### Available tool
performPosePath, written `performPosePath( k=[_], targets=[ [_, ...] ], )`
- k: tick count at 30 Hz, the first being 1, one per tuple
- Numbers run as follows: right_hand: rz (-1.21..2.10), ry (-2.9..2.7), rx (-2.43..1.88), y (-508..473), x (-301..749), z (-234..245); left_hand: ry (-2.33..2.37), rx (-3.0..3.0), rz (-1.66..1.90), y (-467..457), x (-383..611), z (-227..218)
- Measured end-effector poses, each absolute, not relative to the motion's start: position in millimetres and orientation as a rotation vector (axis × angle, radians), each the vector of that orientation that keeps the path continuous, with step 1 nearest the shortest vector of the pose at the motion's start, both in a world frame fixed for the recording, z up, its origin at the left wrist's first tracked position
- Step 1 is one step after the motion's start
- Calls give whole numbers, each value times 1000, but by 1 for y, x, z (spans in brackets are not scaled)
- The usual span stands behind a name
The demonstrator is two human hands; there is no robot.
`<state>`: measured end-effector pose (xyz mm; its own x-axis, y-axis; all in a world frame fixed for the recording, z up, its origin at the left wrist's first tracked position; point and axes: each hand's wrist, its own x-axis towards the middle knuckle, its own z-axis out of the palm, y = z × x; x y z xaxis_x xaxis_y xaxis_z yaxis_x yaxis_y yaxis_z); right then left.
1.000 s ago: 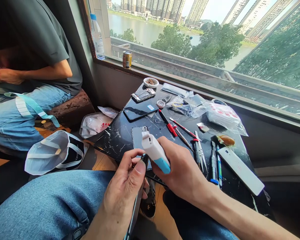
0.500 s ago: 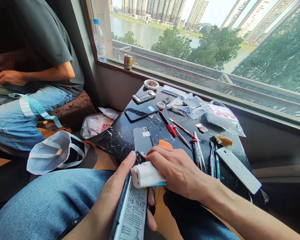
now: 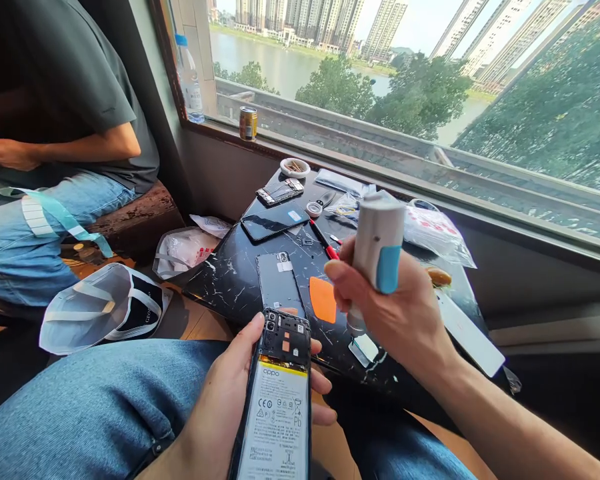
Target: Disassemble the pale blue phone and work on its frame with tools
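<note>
My left hand [image 3: 240, 373] is wrapped around an opened phone [image 3: 283, 333] above my lap. Its back is off, so the cameras, the dark inner cover and a white OPPO battery [image 3: 280, 420] show. In my right hand [image 3: 395, 300] is a white and blue electric screwdriver [image 3: 375, 233], held upright over the table's near edge, apart from the phone. Its narrow lower end points down towards a small pale piece [image 3: 364, 350]. An orange plastic pick [image 3: 323, 300] lies left of that hand. Behind the opened phone rests a dark phone back cover [image 3: 280, 280].
On the black marbled table [image 3: 220, 280] lie a dark phone [image 3: 275, 222], another opened phone [image 3: 280, 192], a red-black pen-like tool [image 3: 323, 237], plastic bags [image 3: 437, 230] and a white phone [image 3: 470, 333]. A can [image 3: 248, 124] stands on the sill. Someone sits at left beside a bag [image 3: 105, 307].
My right hand has lifted the electric screwdriver off the phone, moved it right and turned it upright. The phone's upper part and the orange pick are uncovered. The view has shifted slightly.
</note>
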<state>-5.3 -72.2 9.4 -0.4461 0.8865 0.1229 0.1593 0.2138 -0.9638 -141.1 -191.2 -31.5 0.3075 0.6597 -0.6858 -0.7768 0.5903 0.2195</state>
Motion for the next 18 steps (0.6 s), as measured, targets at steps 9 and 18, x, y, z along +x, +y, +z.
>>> performPosePath(
  k=[9, 18],
  targets=[
    [1592, -1367, -616, -69, -21, 35, 766, -188, 894, -193, -134, -38],
    [1681, -1346, -627, -74, -28, 34, 713, -237, 877, -193, -131, -31]
  ],
)
